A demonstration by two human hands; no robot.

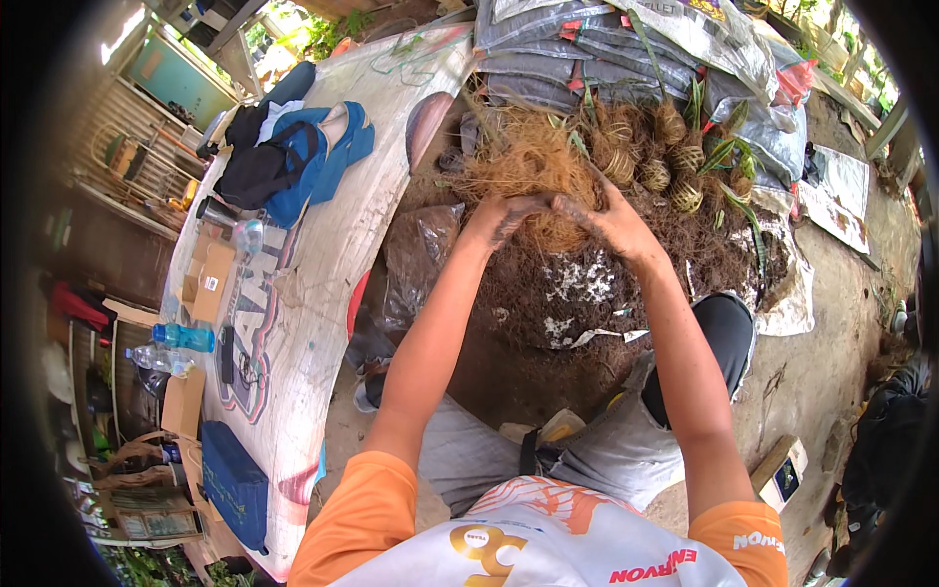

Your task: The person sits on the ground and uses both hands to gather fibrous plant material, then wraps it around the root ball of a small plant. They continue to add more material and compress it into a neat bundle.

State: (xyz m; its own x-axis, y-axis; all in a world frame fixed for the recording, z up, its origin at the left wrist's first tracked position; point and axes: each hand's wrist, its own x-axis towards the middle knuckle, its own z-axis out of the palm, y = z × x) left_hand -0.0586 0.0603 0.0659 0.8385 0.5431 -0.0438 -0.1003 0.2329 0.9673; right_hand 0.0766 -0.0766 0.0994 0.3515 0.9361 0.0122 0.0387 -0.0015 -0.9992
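Note:
Both hands are on a loose, brown clump of coconut fibre (pixel 533 161) in front of me. My left hand (pixel 507 219), dirty with soil, grips its near left side. My right hand (pixel 616 223) curves round its near right side, thumb and fingers bent into the strands. The hands nearly meet at the near edge, and what lies inside the clump is hidden. Under it spreads a heap of dark, fibrous soil (pixel 646 259) with white patches. Just right of the clump sit several round fibre-wrapped plant balls (pixel 653 174), some with green leaves.
Stacked grey sacks (pixel 533 64) stand behind the heap. On my left a long white table (pixel 323 235) holds a blue bag (pixel 342 147), a blue bottle (pixel 186 338), cardboard boxes (pixel 207 284) and a dark blue case (pixel 235 479). A clear plastic bag (pixel 416 259) lies between table and heap.

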